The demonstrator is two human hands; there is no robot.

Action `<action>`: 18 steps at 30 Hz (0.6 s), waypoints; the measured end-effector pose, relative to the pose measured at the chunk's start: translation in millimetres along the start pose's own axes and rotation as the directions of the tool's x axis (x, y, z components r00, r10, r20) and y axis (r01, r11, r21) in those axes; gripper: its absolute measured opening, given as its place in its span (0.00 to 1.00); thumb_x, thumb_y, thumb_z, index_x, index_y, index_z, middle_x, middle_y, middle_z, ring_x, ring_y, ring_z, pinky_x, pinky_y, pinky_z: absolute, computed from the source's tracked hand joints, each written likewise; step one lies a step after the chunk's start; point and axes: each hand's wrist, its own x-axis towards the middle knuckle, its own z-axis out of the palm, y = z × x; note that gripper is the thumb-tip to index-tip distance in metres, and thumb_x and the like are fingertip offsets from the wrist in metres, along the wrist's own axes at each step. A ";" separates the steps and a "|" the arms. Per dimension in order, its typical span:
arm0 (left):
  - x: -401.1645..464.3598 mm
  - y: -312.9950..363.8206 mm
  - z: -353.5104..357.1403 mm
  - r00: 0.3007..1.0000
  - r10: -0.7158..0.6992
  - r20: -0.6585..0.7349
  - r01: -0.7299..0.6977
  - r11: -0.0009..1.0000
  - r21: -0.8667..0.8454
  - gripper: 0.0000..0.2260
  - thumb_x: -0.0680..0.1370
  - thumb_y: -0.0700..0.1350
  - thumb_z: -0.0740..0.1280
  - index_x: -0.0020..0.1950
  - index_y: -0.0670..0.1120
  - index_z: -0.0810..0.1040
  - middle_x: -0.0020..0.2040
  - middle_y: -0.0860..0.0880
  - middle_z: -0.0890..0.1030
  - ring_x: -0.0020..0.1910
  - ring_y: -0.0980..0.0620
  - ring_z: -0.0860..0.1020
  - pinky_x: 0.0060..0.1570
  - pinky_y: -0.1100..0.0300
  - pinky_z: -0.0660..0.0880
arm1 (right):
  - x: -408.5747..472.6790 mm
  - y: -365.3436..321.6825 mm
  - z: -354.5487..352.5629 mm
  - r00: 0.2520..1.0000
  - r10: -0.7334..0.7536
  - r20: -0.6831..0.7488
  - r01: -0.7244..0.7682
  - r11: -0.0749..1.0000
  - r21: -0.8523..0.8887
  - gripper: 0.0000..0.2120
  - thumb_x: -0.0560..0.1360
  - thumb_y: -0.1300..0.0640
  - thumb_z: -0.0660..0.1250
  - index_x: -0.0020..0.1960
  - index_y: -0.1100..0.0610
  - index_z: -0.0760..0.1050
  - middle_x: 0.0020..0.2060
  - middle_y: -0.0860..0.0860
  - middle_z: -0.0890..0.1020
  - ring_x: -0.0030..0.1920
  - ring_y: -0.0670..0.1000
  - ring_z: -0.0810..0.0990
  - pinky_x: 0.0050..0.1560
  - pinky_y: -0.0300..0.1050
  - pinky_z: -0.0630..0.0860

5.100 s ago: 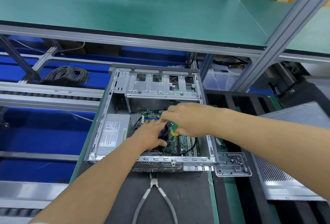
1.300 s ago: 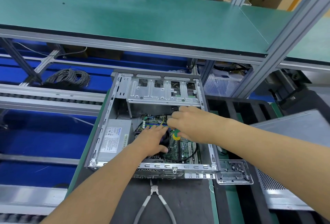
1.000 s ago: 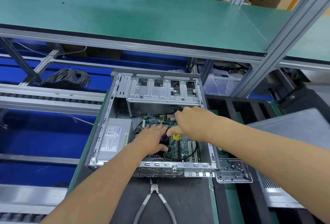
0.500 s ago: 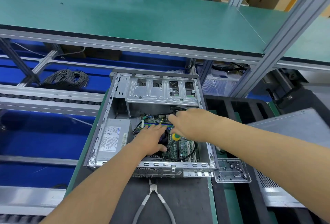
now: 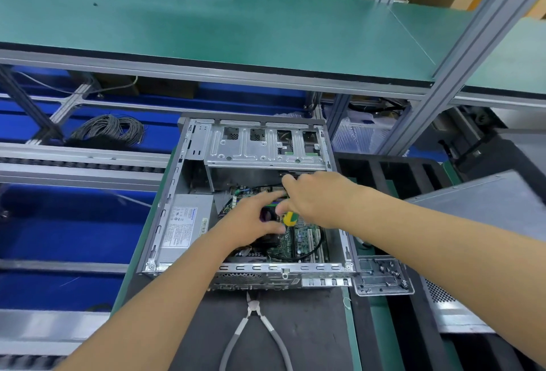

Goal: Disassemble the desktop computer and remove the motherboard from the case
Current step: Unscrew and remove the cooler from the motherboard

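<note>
Green motherboard sits inside the open case; the right hand grips a yellow-green screwdriver and should stay square on its screw while the left hand rests, fingers relaxed, beside it.

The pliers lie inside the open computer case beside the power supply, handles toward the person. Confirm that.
Not quite. The head view shows the pliers outside the computer case, on the dark mat in front of it. Their handles do point toward the person, and the power supply sits inside the case.
</note>
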 end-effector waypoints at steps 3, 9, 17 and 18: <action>-11.3 15.0 -3.1 0.995 0.058 -0.084 -0.075 0.975 -0.208 0.24 0.72 0.45 0.76 0.59 0.69 0.73 0.55 0.73 0.78 0.60 0.71 0.74 0.60 0.68 0.68 | -1.8 2.5 0.3 0.996 -0.077 -0.040 0.081 0.990 0.118 0.14 0.83 0.45 0.53 0.58 0.56 0.62 0.48 0.54 0.75 0.42 0.56 0.71 0.42 0.52 0.70; -13.7 32.2 9.5 0.982 0.087 -0.165 -0.127 0.961 -0.247 0.06 0.78 0.43 0.70 0.48 0.54 0.77 0.43 0.53 0.83 0.43 0.51 0.79 0.48 0.58 0.77 | -2.5 7.3 8.7 0.974 -0.179 -0.138 0.194 0.976 0.097 0.11 0.80 0.52 0.61 0.55 0.51 0.58 0.49 0.51 0.72 0.48 0.54 0.72 0.50 0.52 0.69; -12.0 30.9 20.6 0.959 0.095 -0.265 -0.137 0.980 -0.142 0.14 0.74 0.43 0.73 0.42 0.58 0.69 0.36 0.54 0.77 0.34 0.59 0.73 0.32 0.70 0.67 | -6.5 6.8 -1.5 0.988 0.075 -0.138 -0.057 0.990 0.128 0.25 0.74 0.33 0.62 0.48 0.56 0.64 0.34 0.51 0.66 0.40 0.58 0.73 0.36 0.48 0.68; -10.6 31.3 22.4 0.960 0.084 -0.266 -0.128 0.980 -0.151 0.15 0.73 0.45 0.74 0.41 0.57 0.68 0.36 0.53 0.76 0.33 0.58 0.71 0.32 0.68 0.66 | -6.6 4.5 -1.8 0.989 0.065 -0.134 -0.046 0.989 0.141 0.23 0.76 0.36 0.61 0.48 0.57 0.64 0.34 0.51 0.66 0.40 0.59 0.73 0.36 0.49 0.68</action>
